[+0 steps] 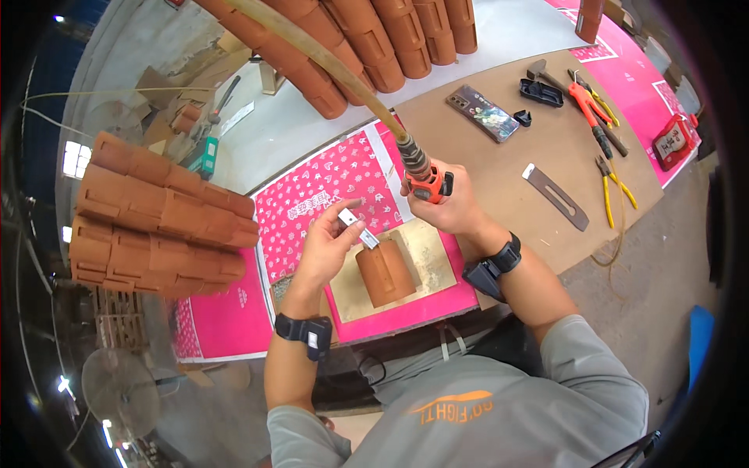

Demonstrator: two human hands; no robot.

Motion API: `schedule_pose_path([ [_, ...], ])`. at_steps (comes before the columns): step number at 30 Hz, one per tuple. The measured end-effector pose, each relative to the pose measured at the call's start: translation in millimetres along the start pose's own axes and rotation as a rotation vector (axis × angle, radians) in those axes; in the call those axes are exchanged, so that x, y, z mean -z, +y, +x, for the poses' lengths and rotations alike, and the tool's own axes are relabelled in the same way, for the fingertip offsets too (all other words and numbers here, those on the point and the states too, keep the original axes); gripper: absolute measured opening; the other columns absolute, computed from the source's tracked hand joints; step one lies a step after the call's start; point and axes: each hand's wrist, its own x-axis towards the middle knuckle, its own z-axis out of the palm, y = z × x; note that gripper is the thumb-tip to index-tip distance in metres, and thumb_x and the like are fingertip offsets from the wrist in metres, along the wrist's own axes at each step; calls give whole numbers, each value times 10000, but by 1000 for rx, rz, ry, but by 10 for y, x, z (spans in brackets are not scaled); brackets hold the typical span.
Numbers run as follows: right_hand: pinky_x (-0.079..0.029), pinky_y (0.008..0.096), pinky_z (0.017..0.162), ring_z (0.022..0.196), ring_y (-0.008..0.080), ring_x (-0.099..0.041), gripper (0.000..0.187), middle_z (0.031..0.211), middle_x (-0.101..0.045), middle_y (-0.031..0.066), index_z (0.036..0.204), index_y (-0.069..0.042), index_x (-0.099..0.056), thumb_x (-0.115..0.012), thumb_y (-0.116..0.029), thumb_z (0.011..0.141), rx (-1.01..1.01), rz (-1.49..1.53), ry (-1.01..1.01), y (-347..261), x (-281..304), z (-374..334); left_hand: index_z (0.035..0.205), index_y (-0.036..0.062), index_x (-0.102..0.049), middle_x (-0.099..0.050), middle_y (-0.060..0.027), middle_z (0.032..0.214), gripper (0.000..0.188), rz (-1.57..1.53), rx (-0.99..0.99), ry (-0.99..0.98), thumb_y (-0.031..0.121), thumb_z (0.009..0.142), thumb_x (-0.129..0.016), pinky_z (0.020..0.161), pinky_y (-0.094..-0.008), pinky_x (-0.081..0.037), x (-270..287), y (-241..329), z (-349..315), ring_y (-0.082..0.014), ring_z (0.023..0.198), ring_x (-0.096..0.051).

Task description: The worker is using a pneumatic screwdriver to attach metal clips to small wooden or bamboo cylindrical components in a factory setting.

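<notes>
My left hand [318, 246] pinches a small silver metal piece [359, 228] between thumb and fingers. The lower end of this piece meets the top edge of a short brown cylinder [387, 278]. That cylinder lies on a pale wooden board [349, 306], beside a raised wooden block [406, 246]. Up and to the right, my right hand [452, 201] grips an orange-and-black air tool [426, 187]. A yellowish hose [328, 58] runs from its metal coupling toward the upper left. The tool's working end is hidden by my hand.
Brown slotted cylinders [164, 214] are stacked at the left, with more [382, 47] at the back. On the brown sheet [507, 203] lie a phone [484, 113], a hammer [546, 74], yellow-handled pliers [607, 191] and a dark slotted plate [555, 196]. A red bottle [676, 142] stands far right.
</notes>
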Motion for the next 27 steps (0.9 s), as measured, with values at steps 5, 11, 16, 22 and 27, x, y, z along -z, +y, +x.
schedule_pose_path([
  [5, -517, 283, 698, 747, 112, -609, 162, 816, -657, 53, 918, -9, -615, -638, 11, 758, 29, -25, 3, -15, -29, -8, 1387, 38, -542, -621, 37, 900, 462, 69, 5, 11, 80, 946, -672, 709, -202, -453, 65, -34, -8, -35, 815, -570],
  [11, -495, 277, 621, 617, 120, -574, 195, 709, -621, 53, 876, -45, -661, -749, -63, 703, -23, 106, 97, 9, -64, -5, 1375, 20, -504, -644, -5, 904, 475, 84, 44, -57, 62, 936, -679, 766, -243, -480, 70, 83, 0, -81, 841, -602],
  [16, -493, 292, 610, 603, 140, -565, 202, 695, -611, 56, 867, -49, -648, -756, -77, 698, -9, -7, 74, 32, -42, -18, 1274, 14, -520, -646, -24, 870, 425, 221, 38, -66, 21, 896, -715, 747, -263, -487, 89, -99, 31, -86, 802, -605],
  [22, -497, 299, 615, 602, 154, -567, 203, 708, -618, 58, 875, -48, -660, -751, -81, 697, 45, 42, 106, 36, -74, 10, 1227, 16, -607, -632, 9, 848, 377, 280, 6, -138, 30, 875, -741, 705, -241, -478, 24, -63, 68, -68, 761, -571],
  [27, -519, 282, 698, 755, 108, -612, 195, 818, -660, 53, 936, -6, -609, -631, 12, 743, -9, 12, 0, 3, -18, 13, 1251, 27, -609, -624, 11, 873, 405, 360, -52, -124, 48, 872, -749, 712, -249, -487, 6, -30, -12, -68, 794, -567],
])
